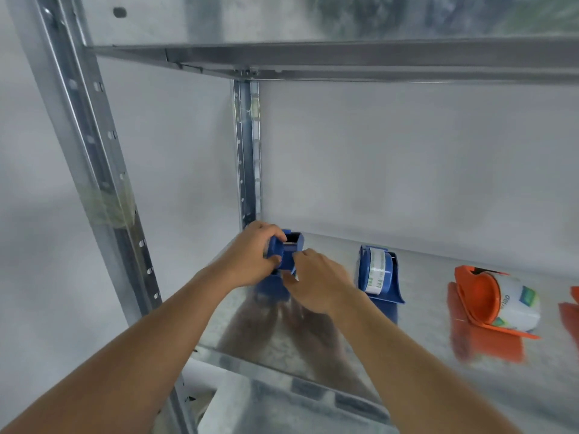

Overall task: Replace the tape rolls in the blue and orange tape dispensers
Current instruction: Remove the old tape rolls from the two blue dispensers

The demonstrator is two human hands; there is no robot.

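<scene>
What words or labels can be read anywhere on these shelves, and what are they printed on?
"deli", seen upside down and partly cut off: on the white tape roll in the orange dispenser.
Green print on the tape roll in the middle blue dispenser: too small and blurred to read.
The blue dispenser held in both hands: no text visible.

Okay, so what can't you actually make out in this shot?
- Head view: whether the held blue dispenser has a roll; left hand and right hand cover it.
- Orange object: cut off by right edge.
- Print on the orange dispenser's roll: too small.
</scene>
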